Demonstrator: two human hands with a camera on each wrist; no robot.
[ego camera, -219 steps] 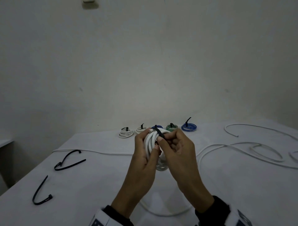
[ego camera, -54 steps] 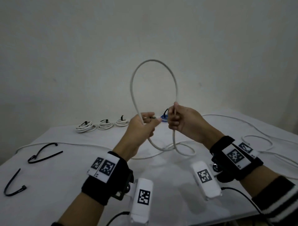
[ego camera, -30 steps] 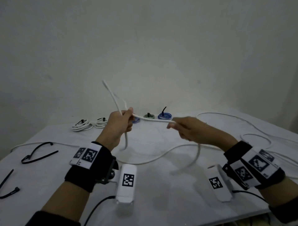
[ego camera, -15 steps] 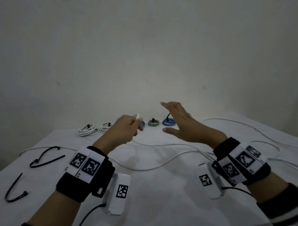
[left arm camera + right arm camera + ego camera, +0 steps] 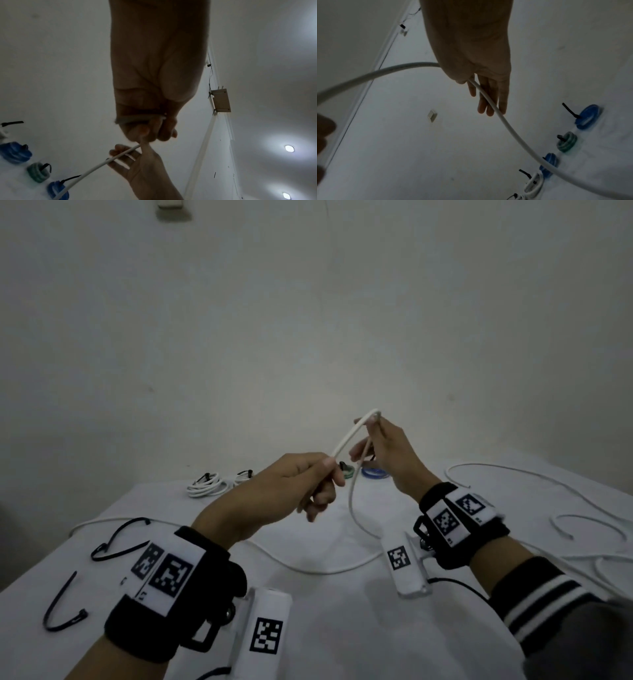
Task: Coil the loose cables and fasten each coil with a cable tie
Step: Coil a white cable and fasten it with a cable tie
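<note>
The left hand point(image 5: 294, 484) pinches the white cable point(image 5: 352, 436) end; the right hand point(image 5: 387, 453), fingers mostly straight, thumb-hooks it above the bench point(image 5: 325, 611); that light hold may let the springy first loop slip.

The cable point(image 5: 350, 440) pinched in the left hand's point(image 5: 291, 487) grip has a smooth, matt white plastic jacket. Beneath the grip, the worktop point(image 5: 342, 628) wears matt white cloth, faintly creased. Left of the grip lie black ties point(image 5: 113, 546) of smooth, slightly glossy plastic. Beyond the grip, the wall point(image 5: 308, 320) is matt, painted and lightly scuffed.
</note>
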